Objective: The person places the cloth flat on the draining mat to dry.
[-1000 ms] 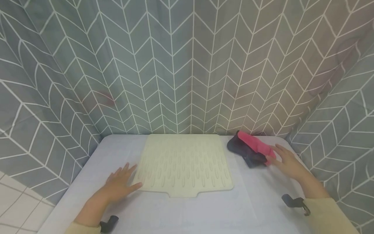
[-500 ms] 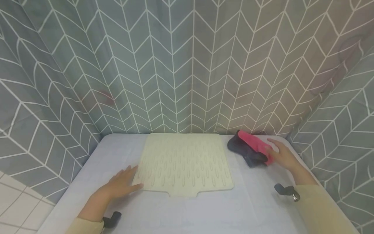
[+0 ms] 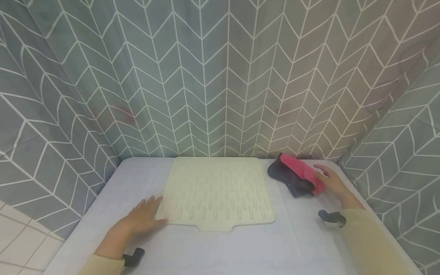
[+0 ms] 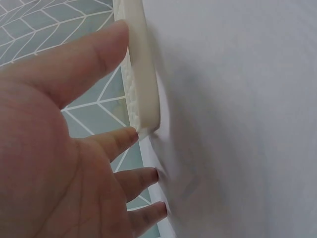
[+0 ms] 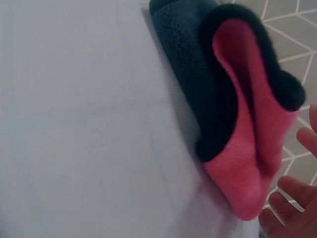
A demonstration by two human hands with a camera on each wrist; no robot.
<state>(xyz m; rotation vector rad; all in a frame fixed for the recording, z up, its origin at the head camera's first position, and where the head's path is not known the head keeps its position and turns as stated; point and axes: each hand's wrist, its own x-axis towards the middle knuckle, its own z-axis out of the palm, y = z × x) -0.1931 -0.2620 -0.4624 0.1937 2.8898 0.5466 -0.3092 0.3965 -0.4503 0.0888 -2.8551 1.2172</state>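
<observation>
Pink and dark navy plush fabric, folded into a soft bundle (image 3: 297,174), lies at your far right on the white cloth-covered table (image 3: 223,252). Your right hand (image 3: 332,182) sits at its pink end, fingers apart and unclamped; contact cannot be confirmed. Against a second ago, that hand has shifted slightly forward and inward, while the bundle holds its place. Judged from this, you have the fabric within reach but not in grip. To its left lies a cream rectangular mat (image 3: 216,191) with raised oval ridges and a tab on its near edge. Your left hand (image 3: 141,219) is spread at the mat's near left corner, thumb against the edge, clamped on nothing. No container is noted; the bundle's pink fold gapes, its depth not visible. Behind hangs a grey chevron-patterned curtain (image 3: 213,84).
</observation>
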